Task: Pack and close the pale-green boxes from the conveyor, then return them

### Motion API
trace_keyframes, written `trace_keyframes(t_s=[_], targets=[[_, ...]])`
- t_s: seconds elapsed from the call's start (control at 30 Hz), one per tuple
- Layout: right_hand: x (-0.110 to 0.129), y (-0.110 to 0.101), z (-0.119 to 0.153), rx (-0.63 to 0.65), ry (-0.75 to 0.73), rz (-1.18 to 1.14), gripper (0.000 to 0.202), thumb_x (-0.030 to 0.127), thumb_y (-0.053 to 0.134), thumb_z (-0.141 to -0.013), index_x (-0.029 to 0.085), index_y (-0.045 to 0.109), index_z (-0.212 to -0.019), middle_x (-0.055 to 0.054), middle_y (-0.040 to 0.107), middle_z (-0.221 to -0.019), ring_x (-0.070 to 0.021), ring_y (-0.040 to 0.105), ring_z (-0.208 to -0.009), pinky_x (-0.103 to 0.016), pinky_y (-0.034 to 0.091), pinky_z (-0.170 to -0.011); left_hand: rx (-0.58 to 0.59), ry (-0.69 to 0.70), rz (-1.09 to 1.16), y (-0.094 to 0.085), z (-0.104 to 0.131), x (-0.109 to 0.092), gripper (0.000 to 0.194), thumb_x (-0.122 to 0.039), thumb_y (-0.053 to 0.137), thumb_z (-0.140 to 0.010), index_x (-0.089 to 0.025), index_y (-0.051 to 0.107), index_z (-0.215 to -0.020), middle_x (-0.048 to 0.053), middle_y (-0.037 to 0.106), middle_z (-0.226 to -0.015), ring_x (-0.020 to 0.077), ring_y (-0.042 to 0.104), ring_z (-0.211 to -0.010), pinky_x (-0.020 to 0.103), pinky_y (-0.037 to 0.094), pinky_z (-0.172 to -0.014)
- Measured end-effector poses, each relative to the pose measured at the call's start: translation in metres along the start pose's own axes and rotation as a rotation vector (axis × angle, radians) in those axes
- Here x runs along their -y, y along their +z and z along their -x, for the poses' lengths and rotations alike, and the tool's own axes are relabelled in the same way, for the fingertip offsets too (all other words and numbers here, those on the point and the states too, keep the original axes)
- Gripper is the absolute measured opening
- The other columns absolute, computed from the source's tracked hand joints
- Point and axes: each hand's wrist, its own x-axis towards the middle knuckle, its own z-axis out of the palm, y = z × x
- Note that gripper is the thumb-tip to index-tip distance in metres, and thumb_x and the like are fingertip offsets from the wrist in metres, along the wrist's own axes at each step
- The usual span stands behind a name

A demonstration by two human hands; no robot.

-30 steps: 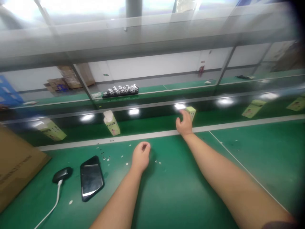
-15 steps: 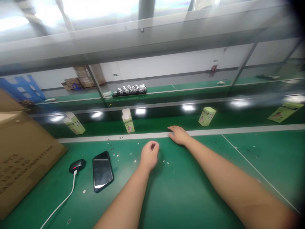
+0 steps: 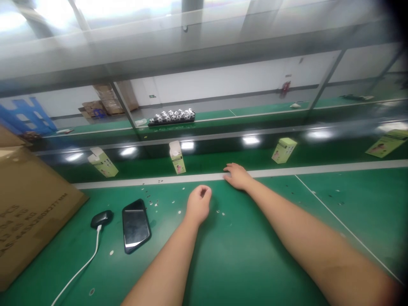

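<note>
My left hand (image 3: 198, 204) is curled with thumb and fingers pressed together over the green table (image 3: 242, 263); whatever it may hold is too small to make out. To its right and farther off, my right hand (image 3: 236, 175) rests at the white strip (image 3: 204, 177), fingers spread and nothing in them. Beyond the strip, on the dark green belt, stand a carton with a raised white flap (image 3: 177, 160), another flap-open carton (image 3: 104, 163) to the left, and a closed light-green carton (image 3: 283, 151) to the right. A further green carton (image 3: 385, 143) is at the far right.
A large cardboard box (image 3: 35, 212) fills the left side. A phone (image 3: 136, 227) and a black device (image 3: 102, 219) with a white cable (image 3: 86, 263) lie near it. Small round bits dot the table. Behind the belt sits a black tray (image 3: 172, 122) of football-patterned balls.
The cartons on the belt have shifted slightly to the right. Both hands keep nearly the same pose, and the view has tilted a little.
</note>
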Motion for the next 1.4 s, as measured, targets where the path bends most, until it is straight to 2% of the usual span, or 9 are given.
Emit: trace_keyframes(t_s=[0.6, 0.77, 0.93, 1.1, 1.13, 1.2, 1.27, 1.33, 1.4], targets=[[-0.001, 0.0, 0.001, -0.022, -0.046, -0.013, 0.035, 0.035, 0.056, -0.09, 0.017, 0.066, -0.119, -0.012, 0.054, -0.14, -0.0277, 0.045, -0.134, -0.041, 0.032, -0.115, -0.002, 0.018, 0.001, -0.001, 0.001, -0.001, 0.02, -0.038, 0.055, -0.088, -0.02, 0.063, -0.083, 0.0, 0.066, -0.081, 0.0155, 0.059, -0.076, 0.025, 0.043, -0.072], [0.002, 0.0, -0.002, -0.173, -0.098, -0.207, 0.035, 0.031, 0.059, -0.089, 0.017, 0.064, -0.121, -0.01, 0.061, -0.13, -0.0252, 0.053, -0.125, -0.039, 0.04, -0.111, -0.008, 0.024, -0.022, 0.005, 0.0, -0.001, 0.02, -0.037, 0.054, -0.088, -0.02, 0.063, -0.082, 0.0, 0.066, -0.079, 0.0153, 0.058, -0.073, 0.025, 0.043, -0.07], [0.035, 0.009, -0.024, -0.299, -0.016, -0.544, 0.044, 0.035, 0.061, -0.089, 0.017, 0.056, -0.129, -0.011, 0.062, -0.128, -0.0223, 0.059, -0.119, -0.038, 0.045, -0.107, -0.03, 0.044, -0.034, 0.01, -0.002, -0.001, 0.02, -0.035, 0.054, -0.088, -0.019, 0.064, -0.081, 0.0, 0.065, -0.076, 0.0148, 0.057, -0.07, 0.025, 0.042, -0.067], [0.082, 0.028, -0.059, -0.362, 0.052, -0.695, 0.084, 0.042, 0.068, -0.082, 0.016, 0.027, -0.15, -0.016, 0.038, -0.152, -0.0249, 0.039, -0.14, -0.038, 0.036, -0.114, -0.13, 0.004, 0.096, 0.006, -0.004, 0.004, 0.027, -0.042, 0.049, -0.091, -0.019, 0.063, -0.086, 0.001, 0.066, -0.081, 0.0156, 0.059, -0.075, 0.026, 0.044, -0.073], [0.088, 0.029, -0.064, -0.352, 0.069, -0.715, 0.088, 0.042, 0.069, -0.082, 0.016, 0.023, -0.151, -0.016, 0.038, -0.152, -0.0253, 0.039, -0.14, -0.039, 0.036, -0.114, -0.15, -0.003, 0.122, 0.005, -0.005, 0.006, 0.03, -0.044, 0.048, -0.092, -0.019, 0.063, -0.087, 0.002, 0.066, -0.082, 0.0159, 0.059, -0.077, 0.026, 0.044, -0.074], [0.097, 0.028, -0.07, -0.299, 0.068, -0.757, 0.08, 0.038, 0.069, -0.082, 0.016, 0.031, -0.149, -0.014, 0.049, -0.144, -0.0247, 0.049, -0.131, -0.039, 0.04, -0.111, -0.19, -0.013, 0.172, 0.004, -0.007, 0.01, 0.032, -0.047, 0.046, -0.093, -0.019, 0.062, -0.089, 0.003, 0.066, -0.086, 0.0164, 0.06, -0.081, 0.027, 0.045, -0.076], [0.101, 0.024, -0.067, -0.27, 0.039, -0.796, 0.061, 0.032, 0.069, -0.081, 0.016, 0.048, -0.136, -0.011, 0.062, -0.129, -0.023, 0.061, -0.115, -0.037, 0.046, -0.103, -0.239, -0.024, 0.21, 0.001, -0.009, 0.013, 0.032, -0.048, 0.047, -0.093, -0.019, 0.061, -0.094, 0.004, 0.066, -0.091, 0.017, 0.061, -0.087, 0.027, 0.046, -0.078], [0.102, 0.017, -0.054, -0.307, -0.004, -0.84, 0.045, 0.029, 0.07, -0.079, 0.016, 0.059, -0.121, -0.009, 0.067, -0.116, -0.0219, 0.065, -0.104, -0.036, 0.05, -0.098, -0.309, -0.042, 0.246, -0.002, -0.011, 0.014, 0.032, -0.048, 0.048, -0.093, -0.02, 0.059, -0.104, 0.006, 0.065, -0.103, 0.0181, 0.061, -0.097, 0.028, 0.048, -0.083], [0.104, 0.01, -0.032, -0.346, -0.087, -0.904, 0.04, 0.027, 0.071, -0.078, 0.016, 0.061, -0.115, -0.009, 0.069, -0.112, -0.0219, 0.066, -0.101, -0.037, 0.051, -0.096, -0.409, -0.051, 0.291, -0.005, -0.012, 0.012, 0.036, -0.049, 0.049, -0.093, -0.022, 0.055, -0.116, 0.008, 0.061, -0.12, 0.0191, 0.058, -0.112, 0.029, 0.047, -0.091]])
